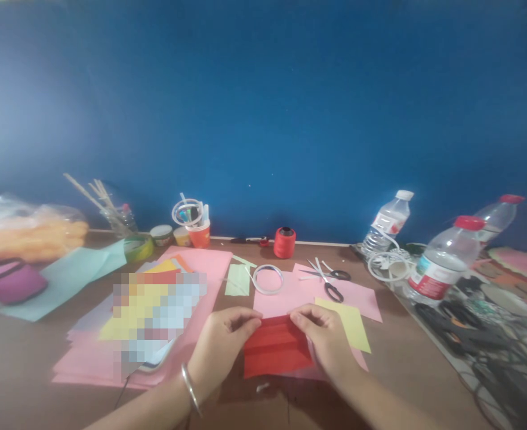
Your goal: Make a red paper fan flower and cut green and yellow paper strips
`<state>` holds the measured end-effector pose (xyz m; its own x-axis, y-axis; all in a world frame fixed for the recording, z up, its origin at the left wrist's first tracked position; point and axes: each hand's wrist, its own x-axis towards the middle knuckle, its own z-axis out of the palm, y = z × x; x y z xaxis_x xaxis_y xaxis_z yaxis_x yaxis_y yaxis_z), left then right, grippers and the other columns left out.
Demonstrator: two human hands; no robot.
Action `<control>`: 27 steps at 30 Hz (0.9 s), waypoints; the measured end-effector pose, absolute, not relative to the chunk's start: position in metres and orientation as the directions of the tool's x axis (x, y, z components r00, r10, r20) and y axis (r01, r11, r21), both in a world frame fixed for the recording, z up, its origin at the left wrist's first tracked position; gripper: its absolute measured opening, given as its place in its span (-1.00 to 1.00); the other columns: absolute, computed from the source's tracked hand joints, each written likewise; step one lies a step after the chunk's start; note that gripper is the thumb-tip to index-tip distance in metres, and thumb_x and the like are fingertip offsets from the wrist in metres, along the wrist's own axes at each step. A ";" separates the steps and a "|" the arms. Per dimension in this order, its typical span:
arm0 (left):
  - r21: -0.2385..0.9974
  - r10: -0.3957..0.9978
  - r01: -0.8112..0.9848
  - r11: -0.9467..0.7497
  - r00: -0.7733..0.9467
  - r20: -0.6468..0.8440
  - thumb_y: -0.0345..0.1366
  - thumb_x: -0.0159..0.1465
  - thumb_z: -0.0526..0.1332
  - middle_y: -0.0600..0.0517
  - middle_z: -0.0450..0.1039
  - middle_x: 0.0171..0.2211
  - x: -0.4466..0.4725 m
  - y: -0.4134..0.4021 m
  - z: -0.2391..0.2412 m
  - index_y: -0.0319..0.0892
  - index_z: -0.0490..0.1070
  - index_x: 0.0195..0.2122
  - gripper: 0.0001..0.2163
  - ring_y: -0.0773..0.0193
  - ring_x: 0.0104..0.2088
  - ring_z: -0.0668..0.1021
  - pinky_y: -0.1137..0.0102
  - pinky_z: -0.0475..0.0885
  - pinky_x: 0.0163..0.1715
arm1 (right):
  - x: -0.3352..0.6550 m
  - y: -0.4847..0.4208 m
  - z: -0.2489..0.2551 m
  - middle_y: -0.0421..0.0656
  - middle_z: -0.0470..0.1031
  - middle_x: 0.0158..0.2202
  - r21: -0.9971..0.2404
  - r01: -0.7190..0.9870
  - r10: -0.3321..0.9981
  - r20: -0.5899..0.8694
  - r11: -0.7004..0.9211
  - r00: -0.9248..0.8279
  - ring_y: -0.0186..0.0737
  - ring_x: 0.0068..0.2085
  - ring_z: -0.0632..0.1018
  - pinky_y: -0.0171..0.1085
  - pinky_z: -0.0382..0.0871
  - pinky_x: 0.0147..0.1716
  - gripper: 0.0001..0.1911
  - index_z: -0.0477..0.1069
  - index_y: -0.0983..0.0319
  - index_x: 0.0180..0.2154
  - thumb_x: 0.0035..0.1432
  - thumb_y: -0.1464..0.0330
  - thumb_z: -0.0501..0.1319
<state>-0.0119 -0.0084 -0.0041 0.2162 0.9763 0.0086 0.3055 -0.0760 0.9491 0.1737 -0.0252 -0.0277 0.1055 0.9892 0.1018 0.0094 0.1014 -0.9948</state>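
Observation:
A creased sheet of red paper [279, 352] is held up over the table between my two hands. My left hand [225, 334], with a silver bangle at the wrist, pinches its upper left edge between thumb and fingers. At the upper right edge, my right hand [321, 331] pinches the same sheet. Folds run across the paper near its top. Pink paper [276, 298] lies beneath and behind it, with a yellow sheet [353, 328] just right of my right hand. Scissors [330, 286] rest on the pink paper.
A white ring of tape [268, 279] and a green paper piece [237, 280] lie ahead. A red thread spool [284, 243] stands by the wall. Stacked coloured papers [84, 352] are on the left, partly pixelated. Water bottles [446, 263] and clutter fill the right.

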 end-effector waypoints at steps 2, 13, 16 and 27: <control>0.961 0.980 0.273 -0.045 0.198 -0.010 -0.28 0.11 0.17 0.04 0.54 -0.39 -0.013 -0.005 -0.006 -0.18 0.47 -0.38 -0.86 0.23 -0.36 0.54 0.44 0.42 -0.36 | 0.176 -0.023 -0.028 -0.20 0.47 -0.54 -0.996 0.029 0.990 0.092 0.089 0.107 -0.26 -0.45 0.45 -0.33 0.31 -0.41 -0.80 0.43 0.28 -0.54 -0.02 0.27 0.22; 0.868 0.943 0.477 -0.135 0.330 -0.035 -0.31 0.13 0.08 0.07 0.53 -0.44 -0.016 0.000 -0.017 -0.16 0.45 -0.39 -0.83 0.24 -0.39 0.53 0.44 0.37 -0.39 | 0.180 -0.014 -0.029 -0.19 0.52 -0.52 -0.931 0.353 0.987 0.037 0.091 -0.158 -0.21 -0.42 0.49 -0.31 0.30 -0.41 -0.87 0.44 0.26 -0.53 -0.02 0.38 0.16; 0.705 0.914 0.640 -0.305 0.406 0.027 -0.36 0.16 0.03 0.09 0.48 -0.50 -0.016 -0.001 -0.019 -0.14 0.44 -0.43 -0.81 0.26 -0.45 0.49 0.42 0.32 -0.41 | 0.181 -0.012 -0.035 -0.19 0.52 -0.51 -0.866 0.474 0.979 0.080 0.161 -0.187 -0.21 -0.42 0.48 -0.31 0.28 -0.42 -0.86 0.44 0.25 -0.53 -0.01 0.42 0.14; 0.215 0.652 0.625 -0.750 0.754 0.081 -0.54 0.07 0.08 -0.01 0.32 -0.22 -0.013 0.003 -0.024 -0.11 0.32 -0.14 -0.67 0.19 -0.23 0.34 0.31 0.27 -0.19 | 0.183 -0.011 -0.037 -0.21 0.43 -0.47 -0.682 0.667 0.952 0.180 0.301 -0.246 -0.26 -0.38 0.42 -0.35 0.22 -0.40 -0.79 0.43 0.21 -0.52 -0.09 0.60 0.11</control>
<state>-0.0132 0.0030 -0.0242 0.7540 0.6519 0.0808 0.6254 -0.7500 0.2152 0.1826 -0.0105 -0.0365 -0.2463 0.9524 0.1796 0.6670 0.3010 -0.6815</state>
